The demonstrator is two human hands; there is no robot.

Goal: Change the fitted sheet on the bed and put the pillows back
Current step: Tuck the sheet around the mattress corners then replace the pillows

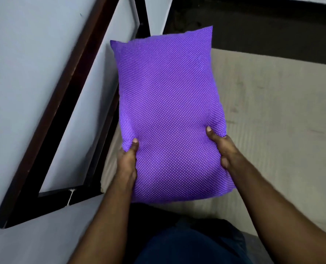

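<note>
Our knees in dark trousers (192, 242) sit closest, at the edge of the bare beige mattress (272, 115). Above them our left hand (127, 161) and right hand (222, 147) grip the purple pillow (167, 103) by its near end, thumbs pressed into the top, fingers curled beneath. We hold it in the air over the mattress, beside the dark wooden frame (63, 103) on the wall. Held only at one end, its far end could droop and drag against that frame. White dots cover the plump, smooth case.
</note>
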